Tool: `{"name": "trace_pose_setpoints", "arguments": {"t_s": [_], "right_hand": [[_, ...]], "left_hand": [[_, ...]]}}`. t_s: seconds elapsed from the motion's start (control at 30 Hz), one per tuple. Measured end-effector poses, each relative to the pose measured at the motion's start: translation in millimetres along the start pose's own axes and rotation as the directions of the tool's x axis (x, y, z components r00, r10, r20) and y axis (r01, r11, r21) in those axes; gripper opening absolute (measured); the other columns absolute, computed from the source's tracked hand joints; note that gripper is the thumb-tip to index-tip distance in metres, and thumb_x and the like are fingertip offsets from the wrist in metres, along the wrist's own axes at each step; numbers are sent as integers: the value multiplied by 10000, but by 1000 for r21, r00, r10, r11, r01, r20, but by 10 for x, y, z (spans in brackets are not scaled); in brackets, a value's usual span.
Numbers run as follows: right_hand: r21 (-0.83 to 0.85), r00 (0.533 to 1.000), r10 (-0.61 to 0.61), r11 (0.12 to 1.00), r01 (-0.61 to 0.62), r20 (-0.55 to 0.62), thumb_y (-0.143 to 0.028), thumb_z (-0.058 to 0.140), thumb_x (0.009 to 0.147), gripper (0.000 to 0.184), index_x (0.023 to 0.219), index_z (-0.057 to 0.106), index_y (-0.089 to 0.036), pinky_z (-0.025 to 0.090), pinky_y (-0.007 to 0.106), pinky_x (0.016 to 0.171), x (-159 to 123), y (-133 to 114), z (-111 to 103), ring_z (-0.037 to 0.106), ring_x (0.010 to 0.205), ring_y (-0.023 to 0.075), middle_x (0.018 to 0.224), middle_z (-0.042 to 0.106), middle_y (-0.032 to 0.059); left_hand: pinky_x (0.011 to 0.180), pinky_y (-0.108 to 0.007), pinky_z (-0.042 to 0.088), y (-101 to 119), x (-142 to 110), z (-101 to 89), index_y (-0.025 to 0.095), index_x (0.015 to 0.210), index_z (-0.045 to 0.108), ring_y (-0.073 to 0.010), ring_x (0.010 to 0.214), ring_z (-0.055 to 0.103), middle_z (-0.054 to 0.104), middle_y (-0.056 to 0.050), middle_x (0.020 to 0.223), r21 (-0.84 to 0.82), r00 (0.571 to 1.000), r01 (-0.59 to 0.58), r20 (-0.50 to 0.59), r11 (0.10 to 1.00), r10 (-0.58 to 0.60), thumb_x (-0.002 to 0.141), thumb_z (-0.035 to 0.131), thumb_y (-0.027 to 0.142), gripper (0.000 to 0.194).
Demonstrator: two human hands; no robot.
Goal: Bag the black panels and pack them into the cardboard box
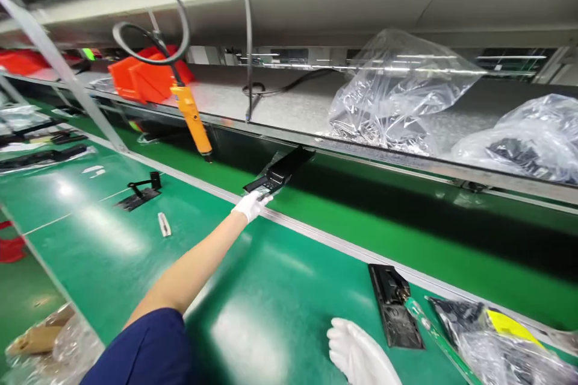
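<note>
My left hand (pixel 250 205), in a white glove, is stretched far forward and grips the near end of a long black part (pixel 280 173) in a clear sleeve, at the edge of the darker green conveyor belt (pixel 370 216). My right hand (pixel 359 352), also gloved, rests near the bottom edge with fingers partly curled and holds nothing I can see. Just right of it lies another black part (pixel 395 306) on the green bench (pixel 135 246), with a green-handled tool (pixel 433 337) beside it.
An orange electric screwdriver (pixel 193 117) hangs on a cable above the belt. Clear plastic bags (pixel 392 93) sit on the grey shelf, with red bins (pixel 144 78) at the left. A black bracket (pixel 141 191) and a small white piece (pixel 164 224) lie on the bench.
</note>
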State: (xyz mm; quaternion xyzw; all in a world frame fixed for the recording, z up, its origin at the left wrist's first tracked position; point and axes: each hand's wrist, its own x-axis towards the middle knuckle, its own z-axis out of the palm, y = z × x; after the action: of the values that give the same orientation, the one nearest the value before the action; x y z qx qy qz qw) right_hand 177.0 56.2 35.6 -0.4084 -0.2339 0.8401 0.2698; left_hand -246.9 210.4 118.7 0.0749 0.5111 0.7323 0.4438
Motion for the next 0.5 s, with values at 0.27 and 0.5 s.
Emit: {"name": "trace_pose_setpoints", "arguments": {"t_s": [0.27,0.5], "right_hand": [[-217,971,-203,950,227,125,-621,795,799,974,1608,358,-299,397,496,1192,35,21,629,574,1341,294,1551,507,119],[-161,972,-170,967,197,164,-558,909,640,944,1415,559,-149,591,369,908,150,559,1700,697,1122,279,1234,717,134]], "left_hand": [[802,-346,617,-613,-1892,-1020,231,830,488,-234,846,753,712,-66,831,14,995,95,28,995,-95,803,757,308,281],[961,-480,582,-1320,-3187,-1116,354,761,480,-304,1041,741,706,12,947,51,996,41,77,998,-44,467,816,791,625]]}}
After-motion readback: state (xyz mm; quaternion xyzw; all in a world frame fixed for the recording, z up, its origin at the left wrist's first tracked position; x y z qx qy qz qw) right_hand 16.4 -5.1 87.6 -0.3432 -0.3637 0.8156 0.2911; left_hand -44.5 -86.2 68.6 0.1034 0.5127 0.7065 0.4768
